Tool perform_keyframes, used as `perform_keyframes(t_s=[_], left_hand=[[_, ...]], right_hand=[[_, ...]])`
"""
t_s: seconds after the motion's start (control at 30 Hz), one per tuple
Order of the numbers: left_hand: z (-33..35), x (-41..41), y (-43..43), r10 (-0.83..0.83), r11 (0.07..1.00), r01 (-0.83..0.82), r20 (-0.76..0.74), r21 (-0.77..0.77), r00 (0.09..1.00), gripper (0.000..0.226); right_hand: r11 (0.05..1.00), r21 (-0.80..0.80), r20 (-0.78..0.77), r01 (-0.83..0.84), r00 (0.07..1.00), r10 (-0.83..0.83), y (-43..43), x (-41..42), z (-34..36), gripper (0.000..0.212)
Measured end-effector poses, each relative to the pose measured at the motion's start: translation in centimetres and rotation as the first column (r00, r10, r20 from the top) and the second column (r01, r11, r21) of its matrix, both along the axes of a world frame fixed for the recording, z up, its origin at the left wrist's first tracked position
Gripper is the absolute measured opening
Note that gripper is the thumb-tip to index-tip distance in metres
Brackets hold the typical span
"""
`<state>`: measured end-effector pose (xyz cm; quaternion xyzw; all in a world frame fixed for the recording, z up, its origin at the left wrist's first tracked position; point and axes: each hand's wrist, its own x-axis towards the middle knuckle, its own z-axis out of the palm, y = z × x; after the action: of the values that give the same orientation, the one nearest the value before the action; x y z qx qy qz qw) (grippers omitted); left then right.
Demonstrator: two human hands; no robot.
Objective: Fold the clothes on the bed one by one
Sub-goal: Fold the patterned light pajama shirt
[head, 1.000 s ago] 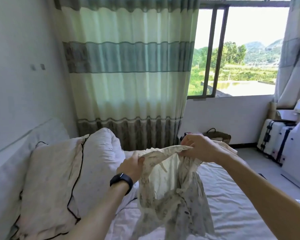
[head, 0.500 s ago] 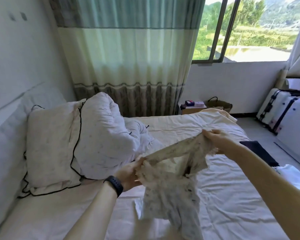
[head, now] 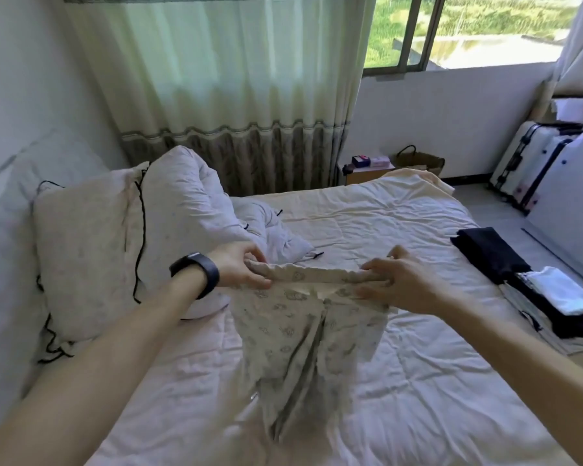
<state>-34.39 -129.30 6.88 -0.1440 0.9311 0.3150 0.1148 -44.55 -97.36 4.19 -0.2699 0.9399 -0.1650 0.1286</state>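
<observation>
While a pile (head: 495, 260) is lying folded at right, the left hand (head: 239, 269) and right hand (head: 404, 284) are pinching unfolded pants (head: 303, 338).

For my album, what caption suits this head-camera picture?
Left hand and right hand hold a patterned garment by its top edge over the bed.

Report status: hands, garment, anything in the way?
Left hand and right hand grip top edge of cream printed cloth garment. Garment stretched between them, lower end draped on white quilted bed. Folded dark clothes at right bed edge, apart.
</observation>
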Motion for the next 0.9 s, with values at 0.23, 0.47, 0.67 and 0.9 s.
perform_keyframes(t_s=[0.23,0.47,0.67,0.9], left_hand=[[-1.0,-0.5,-0.4,-0.037,0.887,-0.046,-0.170,-0.459,0.985,0.030],[-2.4,2.1,-1.8,0.405,0.865,-0.233,-0.344,0.445,0.847,0.032],[-2.3,1.3,-0.1,0.237,0.940,-0.078,-0.473,0.331,0.848,0.032],[2.9,-0.8,-0.7,-0.003,0.984,0.093,-0.506,0.152,0.863,0.032]], right_hand=[[0.999,0.003,0.108,-0.049,0.993,0.048,-1.5,-1.4,0.9,0.057],[0.698,-0.642,0.378,0.318,0.923,-0.073,0.6,0.4,1.0,0.026],[0.821,-0.495,0.357,0.285,0.928,-0.108,-3.5,3.6,-7.0,0.038],[0.934,-0.349,0.533,0.070,0.835,0.137,-7.4,5.7,-5.0,0.033]])
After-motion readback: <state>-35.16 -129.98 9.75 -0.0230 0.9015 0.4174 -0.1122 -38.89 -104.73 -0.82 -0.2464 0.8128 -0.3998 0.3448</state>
